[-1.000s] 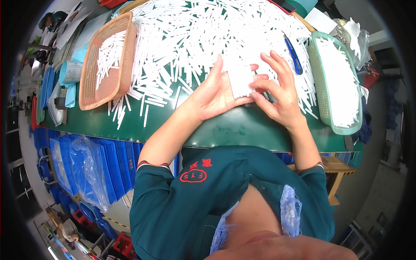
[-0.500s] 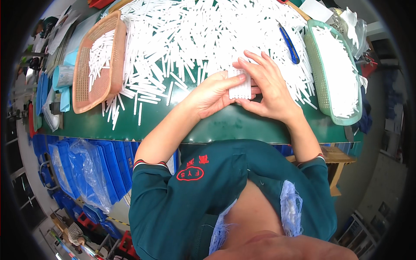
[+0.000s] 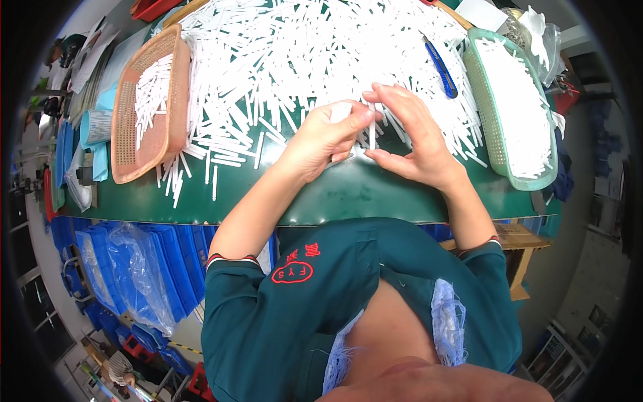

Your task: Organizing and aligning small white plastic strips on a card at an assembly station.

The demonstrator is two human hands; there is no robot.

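Note:
My left hand [image 3: 327, 139] is closed around a bundle of thin white sticks [image 3: 340, 111], its thumb laid across the top. Most of the bundle is hidden by the fingers; a white end shows above the knuckles. One white stick [image 3: 372, 132] stands out just past the left fingertips; whether it belongs to the bundle I cannot tell. To the right of it, my right hand [image 3: 422, 141] is open, thumb and fingers spread in a curve, with nothing visibly gripped. Both hands are over the near side of the heap of loose white sticks [image 3: 281, 50].
A pink-orange mesh basket [image 3: 175, 100] with some white sticks stands at the left. At the right is a green basket [image 3: 492, 120] full of them. A blue utility knife [image 3: 440, 67] lies on the heap. The green table [image 3: 321, 201] has its front edge against me.
My left hand has turned, so the bundle's flat row of sticks now sits mostly inside its fingers. My right hand has come away from the bundle and stays spread beside it.

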